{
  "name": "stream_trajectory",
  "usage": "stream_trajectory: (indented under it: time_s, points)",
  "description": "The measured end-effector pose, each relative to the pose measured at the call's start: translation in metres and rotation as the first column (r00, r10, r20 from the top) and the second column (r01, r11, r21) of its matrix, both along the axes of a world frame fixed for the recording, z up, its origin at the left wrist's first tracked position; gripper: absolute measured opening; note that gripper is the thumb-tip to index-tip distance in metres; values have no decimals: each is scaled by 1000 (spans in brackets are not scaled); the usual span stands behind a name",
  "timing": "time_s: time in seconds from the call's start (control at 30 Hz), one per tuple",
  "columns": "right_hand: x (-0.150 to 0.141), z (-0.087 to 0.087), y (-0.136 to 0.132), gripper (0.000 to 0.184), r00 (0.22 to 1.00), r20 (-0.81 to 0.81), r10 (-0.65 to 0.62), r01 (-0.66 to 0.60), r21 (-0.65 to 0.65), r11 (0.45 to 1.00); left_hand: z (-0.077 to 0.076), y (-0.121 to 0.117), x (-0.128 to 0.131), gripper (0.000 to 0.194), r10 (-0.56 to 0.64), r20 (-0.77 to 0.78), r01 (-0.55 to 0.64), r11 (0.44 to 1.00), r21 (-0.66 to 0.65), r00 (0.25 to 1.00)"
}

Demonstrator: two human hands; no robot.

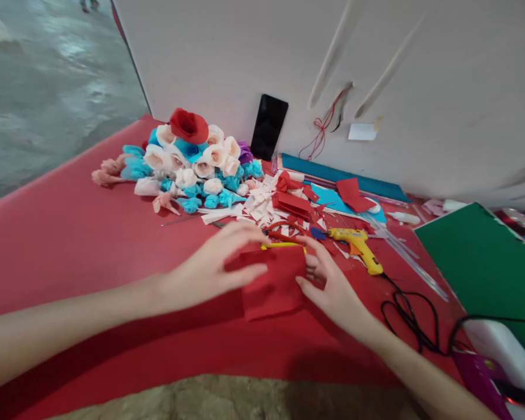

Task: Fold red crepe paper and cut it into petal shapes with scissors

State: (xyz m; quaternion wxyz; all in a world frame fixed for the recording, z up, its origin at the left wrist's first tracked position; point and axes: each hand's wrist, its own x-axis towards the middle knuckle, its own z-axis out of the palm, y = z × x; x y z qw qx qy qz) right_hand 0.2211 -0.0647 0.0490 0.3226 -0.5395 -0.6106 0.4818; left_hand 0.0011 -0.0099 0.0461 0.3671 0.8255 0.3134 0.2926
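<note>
A piece of red crepe paper, roughly square, is in front of me just above the red table. Its right edge sits between the thumb and fingers of my right hand. My left hand is at the paper's upper left, thumb stretched over it and fingers apart, slightly blurred. Just beyond the paper lies a tool with yellow and red handles, partly hidden by my hands and the sheet. A stack of folded red paper lies farther back among white paper scraps.
Paper flowers in several colours are heaped at the back left. A black phone leans on the wall. To the right are a yellow glue gun, its black cord, clear glue sticks, a green board and a purple-white power strip.
</note>
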Motion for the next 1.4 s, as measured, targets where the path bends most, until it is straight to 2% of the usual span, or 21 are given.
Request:
stream_trajectory:
  time_s: [0.07, 0.1, 0.17, 0.23, 0.3, 0.43, 0.5, 0.57, 0.63, 0.7, 0.73, 0.8, 0.87, 0.93, 1.03, 1.17, 1.23, 1.27, 1.33, 1.37, 1.4]
  points:
    - [0, 16, 11, 58, 983, 84, 164, -167, 40, 985, 6, 13, -3, 40, 101, 119, -72, 972, -224, 988]
    - [-1, 23, 16, 59, 961, 141, 237, -246, 47, 968, 7, 18, -5, 42, 83, 134, -27, 926, -376, 987]
    - [-4, 33, 25, 61, 910, 244, 334, -359, 66, 931, 9, 25, -8, 43, -51, 133, 122, 787, -605, 990]
    - [-7, 37, 32, 62, 874, 328, 358, -405, 86, 910, 9, 25, -9, 40, -195, 100, 206, 664, -719, 976]
    - [-11, 35, 39, 62, 859, 388, 334, -406, 117, 907, 9, 21, -9, 35, -258, 45, 203, 626, -753, 965]
    - [-14, 32, 56, 50, 887, 369, 278, -373, 217, 902, 1, 12, -2, 27, -173, -52, 86, 703, -706, 984]
    - [-10, 32, 65, 38, 876, 440, 200, -345, 281, 896, -5, 10, 1, 26, -132, -42, 65, 708, -703, 990]
    - [-4, 29, 72, 34, 801, 587, 116, -359, 317, 878, -10, 10, 3, 24, -136, -8, 87, 683, -726, 991]
    - [1, 20, 76, 35, 705, 700, 115, -424, 287, 859, -13, 10, 2, 24, -179, 26, 138, 649, -748, 983]
    - [2, 6, 77, 41, 640, 748, 177, -493, 223, 841, -12, 11, 0, 25, -302, 52, 231, 595, -770, 952]
    - [2, -1, 77, 45, 613, 768, 188, -511, 204, 835, -11, 10, -1, 25, -399, 65, 293, 545, -786, 915]
    - [-3, -13, 76, 55, 582, 795, 172, -514, 195, 836, -8, 8, -2, 27, -614, 93, 426, 423, -799, 784]
    - [-8, -20, 76, 63, 573, 806, 150, -503, 202, 840, -7, 5, -1, 29, -758, 82, 541, 380, -751, 647]
    - [-12, -20, 75, 65, 585, 799, 135, -491, 216, 844, -9, 3, 0, 26, -812, 21, 624, 432, -652, 583]
    - [-12, -10, 74, 62, 642, 756, 127, -459, 247, 853, -14, 7, 2, 21, -818, -67, 662, 507, -552, 571]
    - [-3, 3, 66, 49, 785, 614, 82, -337, 313, 888, -10, 25, 0, 20, -804, -87, 628, 522, -578, 588]
    - [4, 7, 62, 36, 863, 505, 9, -215, 352, 911, 0, 33, 0, 21, -760, -80, 591, 562, -578, 644]
    - [7, 8, 59, 29, 895, 446, -34, -146, 364, 920, 6, 34, 1, 22, -702, -67, 548, 609, -573, 709]
    - [15, 8, 56, 22, 938, 329, -109, -23, 372, 928, 20, 35, 7, 23, -388, 2, 312, 739, -597, 922]
    - [19, 8, 56, 21, 953, 273, -135, 24, 373, 928, 26, 34, 12, 24, -176, 53, 171, 768, -617, 983]
    - [22, 8, 55, 21, 964, 220, -151, 60, 372, 926, 30, 33, 17, 26, -3, 100, 66, 767, -638, 995]
